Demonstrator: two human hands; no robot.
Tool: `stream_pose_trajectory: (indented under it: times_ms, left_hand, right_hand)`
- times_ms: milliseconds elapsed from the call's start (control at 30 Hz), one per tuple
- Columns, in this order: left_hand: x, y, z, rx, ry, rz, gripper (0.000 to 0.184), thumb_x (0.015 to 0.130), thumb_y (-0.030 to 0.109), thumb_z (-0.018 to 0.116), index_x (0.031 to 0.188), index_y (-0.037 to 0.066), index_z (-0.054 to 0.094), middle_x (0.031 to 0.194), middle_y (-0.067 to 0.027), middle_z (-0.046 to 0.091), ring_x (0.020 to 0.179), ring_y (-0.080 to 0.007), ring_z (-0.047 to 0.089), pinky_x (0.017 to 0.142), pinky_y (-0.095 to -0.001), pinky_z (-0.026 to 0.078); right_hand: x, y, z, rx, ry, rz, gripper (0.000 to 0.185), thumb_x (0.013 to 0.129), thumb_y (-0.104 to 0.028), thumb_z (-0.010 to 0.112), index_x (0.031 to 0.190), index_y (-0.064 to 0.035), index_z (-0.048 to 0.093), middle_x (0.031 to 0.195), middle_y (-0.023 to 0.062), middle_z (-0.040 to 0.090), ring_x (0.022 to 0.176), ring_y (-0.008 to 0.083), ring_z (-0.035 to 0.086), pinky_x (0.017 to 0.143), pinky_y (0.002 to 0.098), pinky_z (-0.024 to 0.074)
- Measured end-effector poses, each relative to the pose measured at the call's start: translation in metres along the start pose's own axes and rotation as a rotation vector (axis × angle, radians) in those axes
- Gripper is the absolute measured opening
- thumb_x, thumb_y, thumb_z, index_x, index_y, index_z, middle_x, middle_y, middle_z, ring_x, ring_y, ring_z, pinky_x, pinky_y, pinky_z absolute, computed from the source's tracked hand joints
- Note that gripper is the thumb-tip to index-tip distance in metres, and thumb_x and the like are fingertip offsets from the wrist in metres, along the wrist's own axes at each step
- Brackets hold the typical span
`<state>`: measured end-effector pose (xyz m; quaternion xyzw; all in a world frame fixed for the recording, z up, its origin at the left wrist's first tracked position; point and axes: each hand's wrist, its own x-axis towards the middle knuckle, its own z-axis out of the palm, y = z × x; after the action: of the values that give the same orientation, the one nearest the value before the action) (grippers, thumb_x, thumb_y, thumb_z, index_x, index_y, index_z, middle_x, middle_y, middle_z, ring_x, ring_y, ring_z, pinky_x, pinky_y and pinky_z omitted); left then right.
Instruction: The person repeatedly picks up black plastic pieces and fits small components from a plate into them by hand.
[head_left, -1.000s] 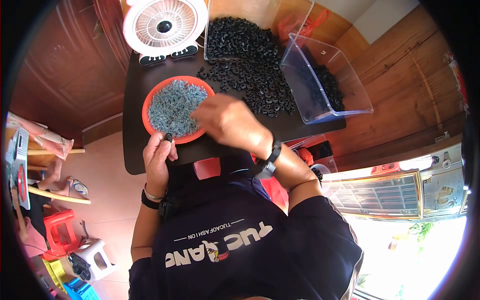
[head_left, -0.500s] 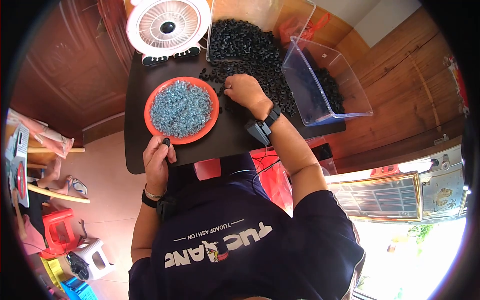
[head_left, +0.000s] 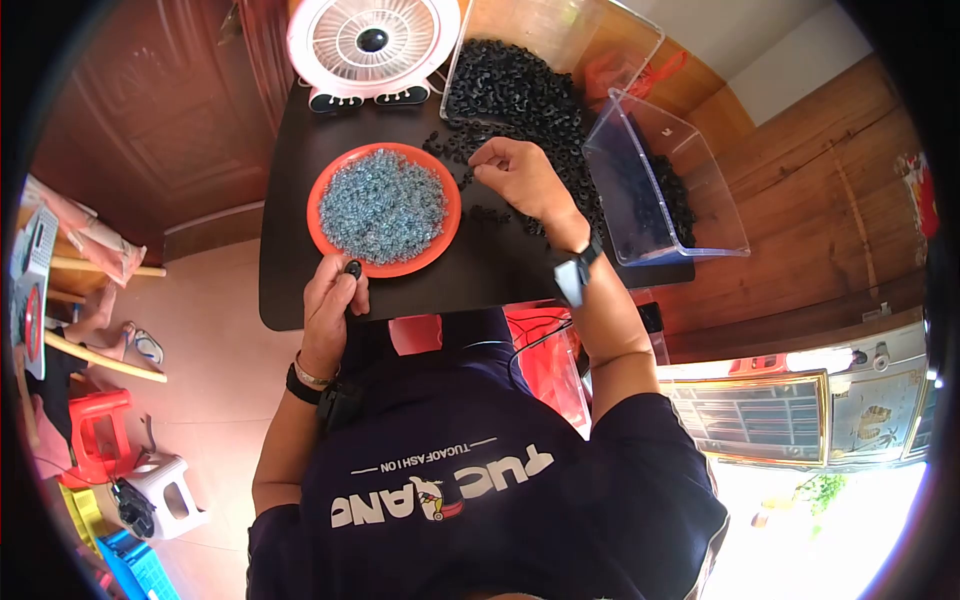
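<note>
My left hand (head_left: pixel 332 300) is closed at the near edge of an orange-red plate (head_left: pixel 313 217), pinching a small round black part (head_left: pixel 353 268) between thumb and fingers. Heaped on the plate are many small shiny silvery-blue pieces (head_left: pixel 382 205), too small to identify. To the right of the plate, my right hand (head_left: pixel 530 182) has its fingertips pressed together over the dark table, at the edge of scattered small black parts (head_left: pixel 488 214). Whatever may be between those fingertips is hidden.
Beyond the plate stands a pink-and-white fan (head_left: pixel 373 40). One clear bin (head_left: pixel 640 35) lies tipped with black parts (head_left: pixel 515 85) spilling out; another clear bin (head_left: pixel 720 215) is at the right. The dark table (head_left: pixel 290 290) ends just before my body.
The view has shifted, moving the table scene rightward. My right hand stays by the black parts, its fingertips still together. My left hand keeps the black part by the plate's edge.
</note>
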<state>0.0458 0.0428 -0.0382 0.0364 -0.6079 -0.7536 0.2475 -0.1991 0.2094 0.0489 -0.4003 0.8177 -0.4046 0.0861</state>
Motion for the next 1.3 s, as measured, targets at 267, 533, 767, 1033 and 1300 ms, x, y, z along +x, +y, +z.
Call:
stream_pose_trajectory:
  times_ms: [267,533,767,1033,1300]
  left_hand:
    - [0.006,0.008,0.007,0.118,-0.108,0.093,0.034,0.098,0.033,0.048,0.094,0.000,0.052,0.066,-0.0026,0.050,0.061,-0.0080,0.043,0.057,-0.0246,0.035]
    - [0.001,0.018,0.007,0.201,-0.167,0.130,0.042,0.097,0.040,0.051,0.091,-0.001,0.055,0.067,-0.0017,0.051,0.062,-0.0071,0.044,0.056,-0.0237,0.035]
    - [0.001,0.023,0.007,0.274,-0.176,0.097,0.049,0.097,0.046,0.050,0.087,-0.001,0.053,0.067,-0.0024,0.049,0.062,-0.0103,0.046,0.057,-0.0254,0.036]
    - [0.001,0.032,0.011,0.447,-0.187,0.243,0.031,0.098,0.026,0.052,0.087,-0.003,0.052,0.067,-0.0079,0.044,0.060,-0.0133,0.041,0.055,-0.0301,0.035]
    - [0.000,0.026,0.022,0.435,-0.073,0.207,0.027,0.099,0.022,0.050,0.090,-0.004,0.053,0.066,-0.0084,0.045,0.060,-0.0149,0.042,0.055,-0.0312,0.036]
  right_hand:
    - [-0.035,-0.061,0.041,0.731,-0.482,-0.051,0.008,0.087,0.001,0.066,0.096,0.0013,0.066,0.091,0.0030,0.066,0.085,0.0095,0.063,0.079,0.0240,0.0502]
    - [-0.038,-0.072,0.051,0.734,-0.603,-0.028,0.009,0.087,0.000,0.066,0.096,0.0006,0.066,0.087,0.0025,0.067,0.082,0.0084,0.062,0.076,0.0234,0.0494]
    - [-0.042,-0.075,0.048,0.632,-0.615,-0.037,0.011,0.086,-0.001,0.067,0.096,-0.0010,0.067,0.086,0.0006,0.066,0.081,0.0065,0.059,0.074,0.0225,0.0477]
    - [-0.047,-0.087,0.043,0.514,-0.552,-0.068,0.009,0.085,-0.001,0.067,0.094,-0.0025,0.067,0.085,0.0004,0.066,0.082,0.0078,0.061,0.076,0.0237,0.0490]
    - [-0.056,-0.103,0.047,0.158,-0.263,-0.301,0.011,0.077,0.004,0.059,0.086,-0.0020,0.061,0.080,0.0123,0.066,0.078,0.0265,0.067,0.070,0.0357,0.0532]
